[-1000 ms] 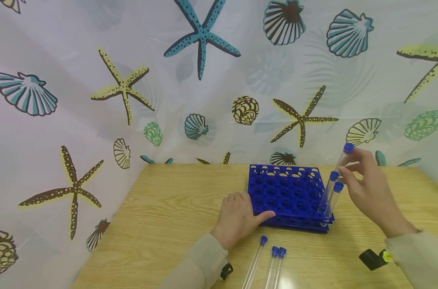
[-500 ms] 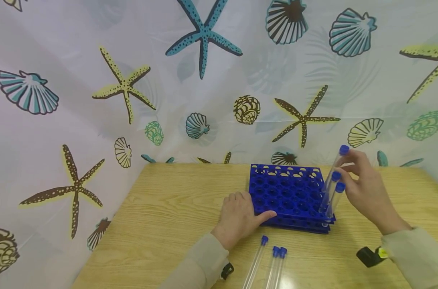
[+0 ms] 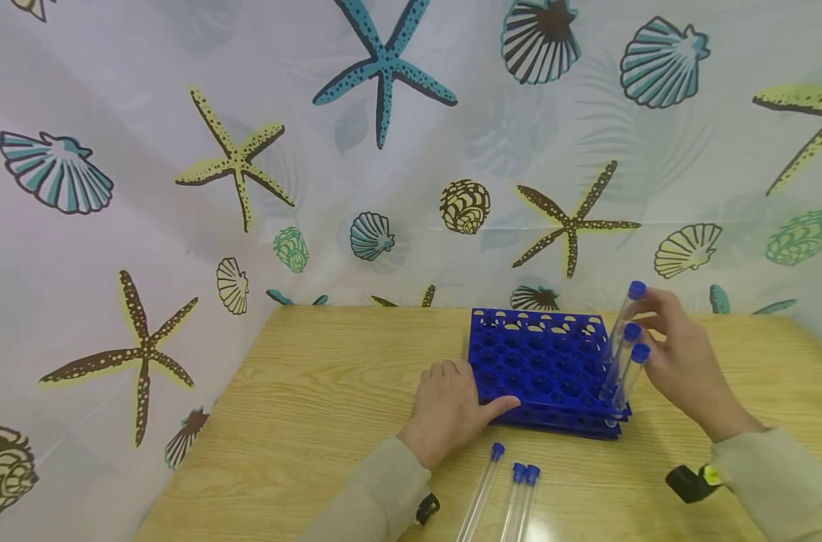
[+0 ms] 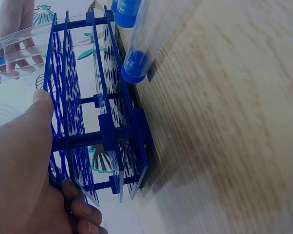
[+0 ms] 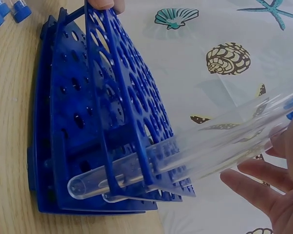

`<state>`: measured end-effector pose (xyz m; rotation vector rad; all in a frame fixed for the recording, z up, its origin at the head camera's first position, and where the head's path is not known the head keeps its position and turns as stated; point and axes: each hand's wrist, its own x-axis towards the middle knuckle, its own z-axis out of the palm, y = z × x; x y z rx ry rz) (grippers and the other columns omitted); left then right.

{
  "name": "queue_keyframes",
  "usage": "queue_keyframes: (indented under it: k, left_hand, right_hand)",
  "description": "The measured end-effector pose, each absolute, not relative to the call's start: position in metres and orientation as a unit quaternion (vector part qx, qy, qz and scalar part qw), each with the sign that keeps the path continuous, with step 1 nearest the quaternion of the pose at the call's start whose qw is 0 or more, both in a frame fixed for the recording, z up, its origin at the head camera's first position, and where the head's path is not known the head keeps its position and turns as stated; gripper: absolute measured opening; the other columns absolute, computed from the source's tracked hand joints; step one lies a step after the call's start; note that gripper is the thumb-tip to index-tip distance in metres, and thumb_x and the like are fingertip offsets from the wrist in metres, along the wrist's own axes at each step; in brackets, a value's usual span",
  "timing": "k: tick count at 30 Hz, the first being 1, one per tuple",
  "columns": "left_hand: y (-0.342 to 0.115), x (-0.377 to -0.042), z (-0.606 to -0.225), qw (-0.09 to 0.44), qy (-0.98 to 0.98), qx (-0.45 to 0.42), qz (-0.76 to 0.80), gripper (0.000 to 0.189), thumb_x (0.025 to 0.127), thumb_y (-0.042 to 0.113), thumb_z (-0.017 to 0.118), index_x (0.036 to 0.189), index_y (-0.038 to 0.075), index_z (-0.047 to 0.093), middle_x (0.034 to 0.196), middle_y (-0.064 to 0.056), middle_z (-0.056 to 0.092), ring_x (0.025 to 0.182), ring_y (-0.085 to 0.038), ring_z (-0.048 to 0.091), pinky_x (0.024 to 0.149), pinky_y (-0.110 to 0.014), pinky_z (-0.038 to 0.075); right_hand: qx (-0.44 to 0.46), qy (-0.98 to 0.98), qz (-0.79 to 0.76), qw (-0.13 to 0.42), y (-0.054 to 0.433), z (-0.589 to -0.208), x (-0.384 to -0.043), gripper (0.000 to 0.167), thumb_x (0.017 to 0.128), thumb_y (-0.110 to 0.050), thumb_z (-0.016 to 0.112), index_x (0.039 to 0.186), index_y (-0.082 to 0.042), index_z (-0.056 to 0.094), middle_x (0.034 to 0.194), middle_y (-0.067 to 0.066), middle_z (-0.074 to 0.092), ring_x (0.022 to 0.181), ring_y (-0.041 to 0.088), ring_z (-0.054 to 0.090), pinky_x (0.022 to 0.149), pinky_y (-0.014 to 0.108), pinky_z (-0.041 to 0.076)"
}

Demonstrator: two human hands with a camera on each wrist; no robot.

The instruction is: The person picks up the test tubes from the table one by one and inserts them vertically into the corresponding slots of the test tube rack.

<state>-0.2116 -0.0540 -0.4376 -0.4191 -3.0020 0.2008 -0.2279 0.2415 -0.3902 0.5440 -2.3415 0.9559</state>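
A blue test tube rack [image 3: 533, 363] stands on the table, rows of round holes on its top. My left hand [image 3: 445, 408] grips its left end, thumb on the top plate; in the left wrist view the fingers [image 4: 85, 210] curl round the rack's edge. Near the rack's right end, my right hand [image 3: 682, 369] pinches a clear test tube [image 3: 621, 320] with a blue cap. That tube leans, its lower end in or behind the rack's right-hand holes. Two more capped test tubes [image 3: 629, 380] stand tilted in that end, nearer the front.
Three capped test tubes [image 3: 480, 493] lie on the wooden table [image 3: 316, 391] in front of the rack. A white curtain [image 3: 397, 188] printed with shells and starfish hangs behind and to the left. Black straps [image 3: 689, 483] show at the wrists.
My right hand has moved left and slightly down, lowering the pinched test tube toward the rack's right end. The left hand stays on the rack.
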Motion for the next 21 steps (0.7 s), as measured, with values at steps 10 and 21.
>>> queue_keyframes:
  k: [10,21]
  left_hand:
    - [-0.053,-0.212,-0.437,0.048,-0.988,-0.132,0.06,0.09,0.08,0.091,0.009,0.084,0.011,0.052,0.073,-0.001,0.049,0.064,-0.017,0.043,0.062,-0.028,0.035]
    - [-0.054,-0.211,-0.437,0.06,-0.986,-0.138,0.066,0.088,0.081,0.09,0.01,0.081,0.012,0.051,0.07,-0.001,0.047,0.062,-0.016,0.042,0.06,-0.028,0.034]
  right_hand:
    - [0.195,-0.89,0.323,0.256,0.244,-0.4,-0.231,0.061,0.075,0.026,0.053,0.128,-0.001,0.043,0.108,0.01,0.058,0.096,-0.006,0.056,0.076,0.002,0.042]
    - [0.186,-0.901,0.32,0.226,0.243,-0.408,-0.232,0.051,0.082,0.019,0.06,0.124,-0.005,0.045,0.105,0.01,0.062,0.086,-0.016,0.05,0.063,0.014,0.049]
